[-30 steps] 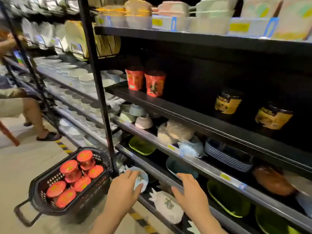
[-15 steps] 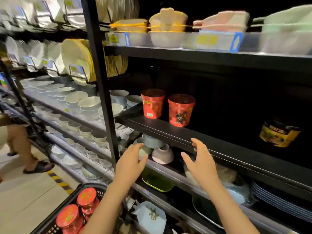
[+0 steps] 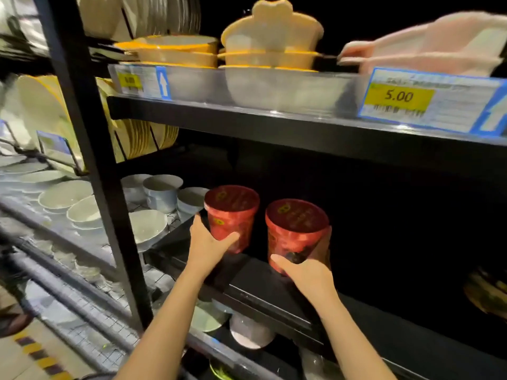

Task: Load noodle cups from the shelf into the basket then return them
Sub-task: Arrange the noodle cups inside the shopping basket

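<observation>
Both hands are wrapped low around red noodle cups standing on the dark shelf (image 3: 274, 283): left hand (image 3: 210, 244) on the left cup (image 3: 231, 215), right hand (image 3: 307, 272) on the right cup (image 3: 297, 229). Gripped that low, a cup might tip when lifted.

2 red noodle cups stand upright side by side on a dark shelf (image 3: 263, 286), just below the centre of the frame. The left cup (image 3: 231, 215) sits slightly further back; the right cup (image 3: 297, 229) is nearer. Both have round dark-red lids bearing small yellow marks. A hand grips each cup low down.
</observation>
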The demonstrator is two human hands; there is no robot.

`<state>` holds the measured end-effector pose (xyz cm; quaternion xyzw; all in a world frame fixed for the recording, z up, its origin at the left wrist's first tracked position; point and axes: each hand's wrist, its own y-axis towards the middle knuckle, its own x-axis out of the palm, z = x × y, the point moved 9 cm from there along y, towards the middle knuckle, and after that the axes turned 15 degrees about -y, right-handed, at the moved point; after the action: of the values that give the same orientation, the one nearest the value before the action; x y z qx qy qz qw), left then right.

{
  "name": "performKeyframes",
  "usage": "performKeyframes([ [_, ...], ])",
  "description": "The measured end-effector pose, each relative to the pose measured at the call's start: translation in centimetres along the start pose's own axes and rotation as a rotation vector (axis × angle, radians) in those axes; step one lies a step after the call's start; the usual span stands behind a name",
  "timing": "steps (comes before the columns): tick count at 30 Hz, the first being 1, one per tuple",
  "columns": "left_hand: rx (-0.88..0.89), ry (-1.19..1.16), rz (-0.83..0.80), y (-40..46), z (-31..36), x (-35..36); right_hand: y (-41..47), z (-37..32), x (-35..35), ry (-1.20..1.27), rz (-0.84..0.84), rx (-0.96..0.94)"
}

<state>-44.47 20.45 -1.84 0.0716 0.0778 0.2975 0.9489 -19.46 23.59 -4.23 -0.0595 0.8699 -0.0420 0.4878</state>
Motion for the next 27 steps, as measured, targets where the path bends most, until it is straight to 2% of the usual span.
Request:
performKeyframes([
  [2, 0.032, -0.013, -0.033, 1.7, -0.6, 1.0, 0.7, -0.4, 0.3, 0.120, 0.002, 0.003],
  [6, 0.044, -0.097, -0.038, 2.0, -0.1, 2.2, 1.6, -0.6, -1.0, 0.384, 0.205, -0.053],
  [11, -0.024, -0.031, 0.016, 1.4, 0.2, 1.7, 1.4, -0.6, -1.8, 0.399, 0.250, -0.053],
  [15, -0.048, -0.090, 0.035, -0.1, 0.8, -0.2, -0.1, -0.7, -3.1, 0.498, 0.287, -0.064],
  [22, 0.046, -0.129, 0.101, -6.7, 1.8, -8.4, -6.5, -3.7, -0.7, 0.618, 0.182, -0.223],
  [27, 0.000, -0.112, 0.197, -16.2, -0.8, -17.0, -15.0, -6.7, 4.6, 0.664, 0.028, -0.357],
])
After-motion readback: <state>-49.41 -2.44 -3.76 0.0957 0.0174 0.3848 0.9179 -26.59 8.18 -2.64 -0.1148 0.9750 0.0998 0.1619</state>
